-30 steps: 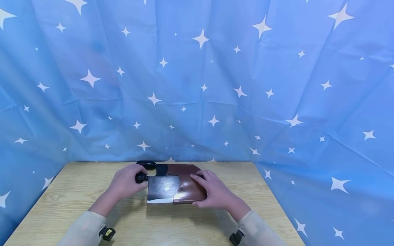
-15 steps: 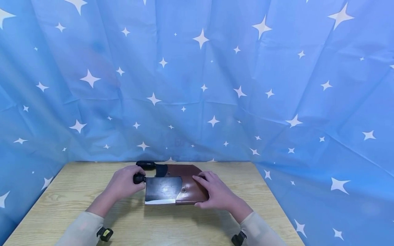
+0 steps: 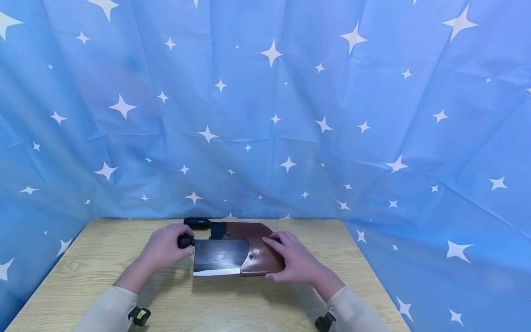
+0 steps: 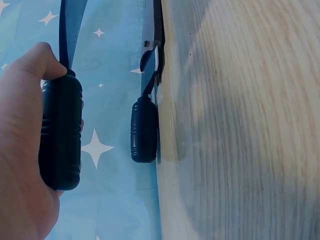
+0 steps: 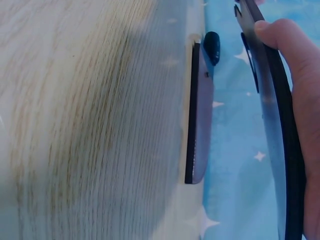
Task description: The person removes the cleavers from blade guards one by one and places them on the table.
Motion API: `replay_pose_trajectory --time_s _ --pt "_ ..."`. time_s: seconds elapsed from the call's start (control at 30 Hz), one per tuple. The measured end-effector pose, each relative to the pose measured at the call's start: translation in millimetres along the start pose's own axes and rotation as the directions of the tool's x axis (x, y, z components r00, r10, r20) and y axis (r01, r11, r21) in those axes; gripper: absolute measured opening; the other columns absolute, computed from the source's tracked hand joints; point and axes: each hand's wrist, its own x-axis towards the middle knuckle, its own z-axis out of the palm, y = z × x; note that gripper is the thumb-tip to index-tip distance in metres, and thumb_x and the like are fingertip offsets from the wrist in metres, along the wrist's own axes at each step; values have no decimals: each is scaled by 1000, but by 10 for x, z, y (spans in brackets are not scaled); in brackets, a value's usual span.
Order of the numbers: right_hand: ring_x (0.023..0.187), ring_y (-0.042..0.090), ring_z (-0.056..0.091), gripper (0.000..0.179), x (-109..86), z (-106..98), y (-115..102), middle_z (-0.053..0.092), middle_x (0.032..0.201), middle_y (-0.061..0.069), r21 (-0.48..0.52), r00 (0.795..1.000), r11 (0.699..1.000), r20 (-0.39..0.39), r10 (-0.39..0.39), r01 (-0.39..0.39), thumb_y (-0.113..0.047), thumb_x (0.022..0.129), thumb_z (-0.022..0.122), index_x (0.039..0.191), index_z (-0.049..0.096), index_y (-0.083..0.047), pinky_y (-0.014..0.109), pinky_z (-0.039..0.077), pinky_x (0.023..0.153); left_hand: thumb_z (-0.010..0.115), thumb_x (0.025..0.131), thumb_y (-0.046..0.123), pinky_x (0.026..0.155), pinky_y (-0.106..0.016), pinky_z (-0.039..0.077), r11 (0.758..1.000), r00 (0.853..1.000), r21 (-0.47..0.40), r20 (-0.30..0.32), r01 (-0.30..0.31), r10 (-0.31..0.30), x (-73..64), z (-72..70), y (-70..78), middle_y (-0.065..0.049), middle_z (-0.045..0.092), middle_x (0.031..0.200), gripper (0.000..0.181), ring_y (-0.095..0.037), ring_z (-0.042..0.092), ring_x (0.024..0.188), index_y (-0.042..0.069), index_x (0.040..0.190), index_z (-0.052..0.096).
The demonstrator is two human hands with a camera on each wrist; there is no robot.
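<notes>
In the head view, my left hand [image 3: 163,246] grips the black handle of a cleaver [image 3: 220,256]. Its dark blade, bright along the lower edge, runs rightward into a brown sheath [image 3: 259,260] with a metal snap. The far part of the blade is hidden inside. My right hand [image 3: 296,260] holds the sheath by its right end, thumb on the near side. The left wrist view shows my fingers around the ribbed handle [image 4: 62,132]. From the right wrist, the sheath's dark edge [image 5: 287,125] stands against my palm. Both things are held up over the table.
Behind lies a second cleaver, its black handle [image 3: 197,223] pointing left and its blade in another brown sheath [image 3: 249,229] near the table's back edge. The wooden table [image 3: 232,309] ends at a blue curtain [image 3: 265,115] printed with white stars.
My left hand has shifted slightly left with the cleaver, and my right hand slightly right with the sheath. More of the blade shows outside the sheath. The second cleaver has stayed put.
</notes>
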Motion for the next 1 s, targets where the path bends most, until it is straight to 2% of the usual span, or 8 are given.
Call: replay_pose_trajectory --time_s 0.47,0.7,1.0 --pt "143 25 47 101 -64 -44 43 53 156 6 21 1000 1000 -4 21 -21 -66 84 86 166 53 -18 53 47 115 89 82 28 77 -47 55 1000 1000 -3 -11 4 -4 0 -23 -25 6 76 107 27 -18 68 92 24 107 78" --pt "144 28 49 102 -83 -42 84 53 157 10 7 1000 1000 -11 8 -8 -67 84 86 165 54 -14 54 48 115 88 82 28 78 -48 55 1000 1000 -2 -4 -5 5 -8 -41 -51 5 76 107 27 -19 69 93 23 107 78" --pt "144 28 48 101 -120 -81 123 53 156 9 9 999 999 -10 31 -31 -66 85 87 167 52 -19 55 48 114 88 84 29 80 -49 56 1000 1000 -5 0 2 -2 -15 -76 -111 4 76 111 28 -21 69 96 23 109 79"
